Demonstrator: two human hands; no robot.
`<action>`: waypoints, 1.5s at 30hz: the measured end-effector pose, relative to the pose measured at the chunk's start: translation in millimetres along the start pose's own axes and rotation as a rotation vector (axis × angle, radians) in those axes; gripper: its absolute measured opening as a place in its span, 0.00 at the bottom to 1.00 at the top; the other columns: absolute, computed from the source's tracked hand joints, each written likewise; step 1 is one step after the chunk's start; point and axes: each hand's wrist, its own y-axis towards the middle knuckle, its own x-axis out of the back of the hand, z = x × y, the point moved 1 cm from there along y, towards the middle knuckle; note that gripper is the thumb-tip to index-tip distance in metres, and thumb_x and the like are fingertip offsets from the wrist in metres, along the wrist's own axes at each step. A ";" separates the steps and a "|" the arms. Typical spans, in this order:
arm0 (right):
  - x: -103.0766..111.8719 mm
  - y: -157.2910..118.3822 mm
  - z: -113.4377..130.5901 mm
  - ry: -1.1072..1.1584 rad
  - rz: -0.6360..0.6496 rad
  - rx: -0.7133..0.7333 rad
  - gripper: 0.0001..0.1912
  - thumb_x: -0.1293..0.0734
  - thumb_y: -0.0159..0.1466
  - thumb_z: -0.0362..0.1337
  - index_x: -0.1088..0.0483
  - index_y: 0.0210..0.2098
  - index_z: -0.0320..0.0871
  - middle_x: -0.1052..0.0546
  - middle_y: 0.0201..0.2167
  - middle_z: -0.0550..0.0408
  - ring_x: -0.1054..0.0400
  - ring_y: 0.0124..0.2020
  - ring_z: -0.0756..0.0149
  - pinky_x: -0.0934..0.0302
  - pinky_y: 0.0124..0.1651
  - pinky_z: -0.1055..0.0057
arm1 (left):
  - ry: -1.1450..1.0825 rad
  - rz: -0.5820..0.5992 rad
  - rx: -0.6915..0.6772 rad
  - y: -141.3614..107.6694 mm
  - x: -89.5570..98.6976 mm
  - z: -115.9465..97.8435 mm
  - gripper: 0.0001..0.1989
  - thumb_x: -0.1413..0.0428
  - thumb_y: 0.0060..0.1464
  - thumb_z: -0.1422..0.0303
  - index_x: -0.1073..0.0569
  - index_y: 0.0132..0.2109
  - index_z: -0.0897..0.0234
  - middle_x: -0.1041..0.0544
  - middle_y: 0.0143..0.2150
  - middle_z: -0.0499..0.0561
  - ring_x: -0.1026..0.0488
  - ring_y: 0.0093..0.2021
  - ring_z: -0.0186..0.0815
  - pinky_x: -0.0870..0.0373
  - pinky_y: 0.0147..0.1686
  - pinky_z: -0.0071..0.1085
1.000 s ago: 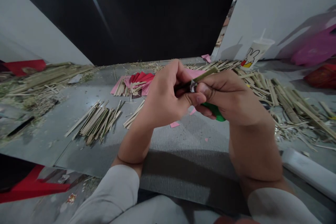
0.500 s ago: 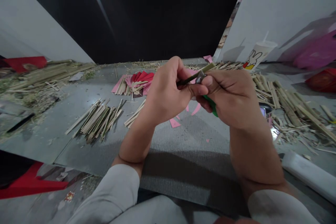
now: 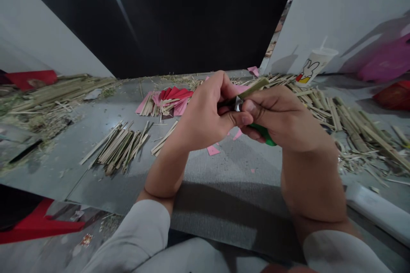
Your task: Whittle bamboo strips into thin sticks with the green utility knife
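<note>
My left hand (image 3: 205,113) is closed on a greenish bamboo strip (image 3: 256,87), whose free end sticks out up and to the right past my fingers. Wrapped in my right hand (image 3: 283,115) is a green-handled metal blade tool (image 3: 265,134). Most of the tool is hidden by my fingers, so its exact kind does not show. Its short metal part (image 3: 238,103) lies against the strip, between my two thumbs. Both hands meet above the grey table (image 3: 221,187), the left thumb close under the right one.
A bundle of thin split sticks (image 3: 123,147) lies on the left, with pink and red folded paper (image 3: 174,96) behind it. Bamboo pieces and shavings (image 3: 355,132) cover the right side. A rabbit-print cup (image 3: 315,66) stands at the back right; a black panel (image 3: 192,17) rises behind.
My right hand and the green handle have shifted slightly right and down. The metal part has slid a little left along the strip, and more of the strip's end shows.
</note>
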 end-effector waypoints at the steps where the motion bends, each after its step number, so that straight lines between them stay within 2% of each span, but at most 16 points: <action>1: -1.3 0.6 0.2 -0.013 -0.018 0.004 0.29 0.32 0.78 0.49 0.35 0.24 0.42 0.35 0.15 0.63 0.46 0.15 0.79 0.51 0.17 0.79 | -0.006 -0.006 0.003 0.0 0.1 -1.3 0.28 0.26 0.54 0.54 0.39 0.38 0.58 0.37 0.29 0.41 0.37 0.27 0.27 0.39 0.24 0.27; 6: -10.0 3.6 1.0 -0.028 -0.088 0.068 0.27 0.32 0.78 0.41 0.37 0.22 0.43 0.37 0.14 0.63 0.46 0.15 0.78 0.53 0.17 0.78 | 0.023 -0.040 0.026 0.5 2.0 -4.9 0.27 0.26 0.55 0.56 0.39 0.37 0.57 0.36 0.28 0.41 0.37 0.27 0.28 0.37 0.23 0.28; 11: -10.7 2.1 2.1 -0.173 -0.255 0.097 0.26 0.34 0.80 0.41 0.35 0.24 0.42 0.34 0.18 0.61 0.43 0.17 0.78 0.51 0.18 0.77 | 0.048 -0.080 0.016 4.4 2.0 6.5 0.30 0.25 0.53 0.53 0.40 0.37 0.57 0.37 0.28 0.41 0.38 0.27 0.27 0.38 0.23 0.28; 13: -7.4 1.5 1.5 -0.200 -0.239 0.083 0.28 0.33 0.80 0.44 0.36 0.23 0.42 0.34 0.16 0.61 0.43 0.17 0.78 0.50 0.19 0.78 | 0.056 -0.076 0.033 4.5 1.1 8.1 0.30 0.25 0.52 0.53 0.40 0.37 0.57 0.37 0.28 0.41 0.37 0.27 0.28 0.37 0.24 0.29; 16: -1.6 1.3 -0.5 -0.122 -0.081 0.037 0.31 0.32 0.79 0.50 0.36 0.23 0.42 0.34 0.15 0.61 0.45 0.16 0.78 0.50 0.18 0.78 | 0.061 -0.038 0.039 2.9 -0.2 4.6 0.30 0.24 0.52 0.54 0.39 0.37 0.57 0.37 0.28 0.41 0.37 0.27 0.29 0.38 0.25 0.30; 18: 0.7 1.3 -1.0 -0.027 0.029 0.014 0.29 0.32 0.79 0.50 0.35 0.24 0.42 0.34 0.15 0.62 0.45 0.15 0.78 0.50 0.17 0.78 | 0.060 -0.007 0.023 2.0 -0.7 1.7 0.31 0.24 0.50 0.53 0.39 0.37 0.57 0.36 0.29 0.42 0.37 0.27 0.30 0.38 0.25 0.30; 20: 1.0 1.2 -0.3 0.027 0.072 0.016 0.28 0.32 0.79 0.48 0.34 0.25 0.42 0.34 0.16 0.62 0.45 0.15 0.78 0.50 0.17 0.78 | 0.048 0.014 0.008 2.0 -0.6 0.4 0.32 0.24 0.49 0.51 0.40 0.37 0.57 0.36 0.29 0.42 0.37 0.28 0.30 0.39 0.25 0.30; 28: -8.5 1.9 3.0 -0.035 -0.035 0.071 0.31 0.31 0.78 0.51 0.36 0.22 0.42 0.35 0.13 0.61 0.47 0.14 0.77 0.52 0.17 0.77 | -0.020 0.024 0.026 1.8 3.9 -1.0 0.32 0.25 0.50 0.49 0.40 0.37 0.57 0.36 0.27 0.41 0.38 0.25 0.28 0.40 0.23 0.28; 36: -11.3 2.2 -2.9 0.006 -0.100 0.083 0.28 0.32 0.79 0.47 0.35 0.24 0.43 0.36 0.15 0.62 0.46 0.14 0.76 0.54 0.16 0.76 | 0.014 -0.002 0.031 2.3 5.4 -2.5 0.29 0.25 0.51 0.53 0.38 0.37 0.57 0.34 0.28 0.42 0.30 0.28 0.31 0.35 0.22 0.27; 41: -14.1 0.5 -6.0 0.011 -0.118 0.071 0.27 0.33 0.79 0.47 0.35 0.25 0.43 0.36 0.15 0.62 0.46 0.15 0.75 0.54 0.16 0.75 | -0.012 0.009 0.053 1.9 7.3 -8.7 0.29 0.25 0.51 0.54 0.40 0.36 0.57 0.35 0.28 0.42 0.30 0.29 0.31 0.34 0.23 0.28; 45: -16.9 -0.2 -3.4 -0.057 -0.173 0.082 0.27 0.33 0.80 0.45 0.36 0.25 0.43 0.37 0.17 0.62 0.45 0.16 0.76 0.53 0.18 0.75 | 0.008 -0.008 0.052 2.5 6.6 -2.0 0.31 0.25 0.51 0.51 0.40 0.37 0.57 0.36 0.29 0.42 0.31 0.29 0.31 0.34 0.24 0.29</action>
